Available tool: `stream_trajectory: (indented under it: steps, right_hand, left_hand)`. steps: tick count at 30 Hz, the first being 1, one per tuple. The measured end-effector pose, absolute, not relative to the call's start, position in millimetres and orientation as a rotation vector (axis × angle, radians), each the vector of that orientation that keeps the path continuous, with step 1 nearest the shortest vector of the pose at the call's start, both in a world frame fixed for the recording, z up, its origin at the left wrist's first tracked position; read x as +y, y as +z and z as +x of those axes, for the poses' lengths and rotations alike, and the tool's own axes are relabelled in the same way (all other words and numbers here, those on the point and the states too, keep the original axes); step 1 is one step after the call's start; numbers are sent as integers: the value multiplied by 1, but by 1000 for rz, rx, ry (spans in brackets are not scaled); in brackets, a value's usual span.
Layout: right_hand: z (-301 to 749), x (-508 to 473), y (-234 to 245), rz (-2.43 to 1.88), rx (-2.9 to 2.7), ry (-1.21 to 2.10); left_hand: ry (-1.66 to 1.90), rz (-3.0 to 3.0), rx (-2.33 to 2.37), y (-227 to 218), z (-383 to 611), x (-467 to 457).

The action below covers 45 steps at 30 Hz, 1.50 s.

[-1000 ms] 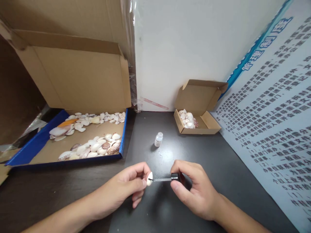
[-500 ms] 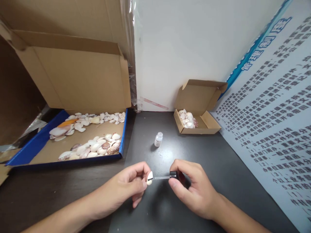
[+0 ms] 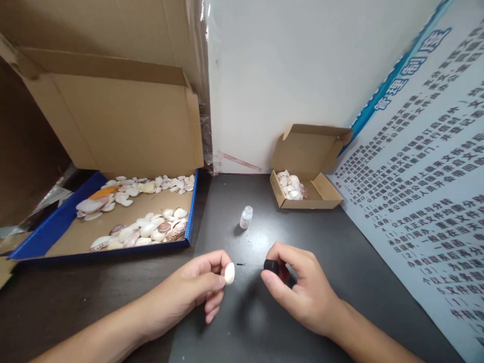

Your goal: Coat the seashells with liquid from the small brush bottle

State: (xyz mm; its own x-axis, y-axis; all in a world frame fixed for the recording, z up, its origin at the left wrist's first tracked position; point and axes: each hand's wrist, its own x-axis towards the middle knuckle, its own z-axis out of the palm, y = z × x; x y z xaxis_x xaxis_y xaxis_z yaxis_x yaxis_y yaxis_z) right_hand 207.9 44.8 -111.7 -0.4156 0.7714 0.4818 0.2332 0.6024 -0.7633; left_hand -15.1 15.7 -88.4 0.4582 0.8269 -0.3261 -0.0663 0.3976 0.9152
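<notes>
My left hand (image 3: 200, 287) pinches a small white shell (image 3: 229, 273) between thumb and forefinger, low over the dark table (image 3: 340, 262). My right hand (image 3: 298, 287) grips the black cap (image 3: 270, 266) of a thin brush. The brush stem points left, and its dark tip (image 3: 239, 264) hangs just above and right of the shell, apart from it. A small clear bottle (image 3: 246, 217) stands open on the table behind both hands.
A large blue-edged cardboard box (image 3: 60, 222) at the left holds several shells (image 3: 151, 229), its lid raised. A small open cardboard box (image 3: 308, 194) with several shells stands at the back right. A printed poster (image 3: 427, 191) leans along the right; a white wall (image 3: 280, 75) stands behind.
The brush tip has come off the shell and lifted slightly. My left hand has turned the shell so its rounded face shows.
</notes>
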Motion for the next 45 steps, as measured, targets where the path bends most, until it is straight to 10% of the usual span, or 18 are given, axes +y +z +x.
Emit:
stream_trajectory:
  steps: [45]
  right_hand:
    - [208, 46, -112, -775, -1952, 779]
  left_hand:
    - [679, 953, 884, -89, -15, 19]
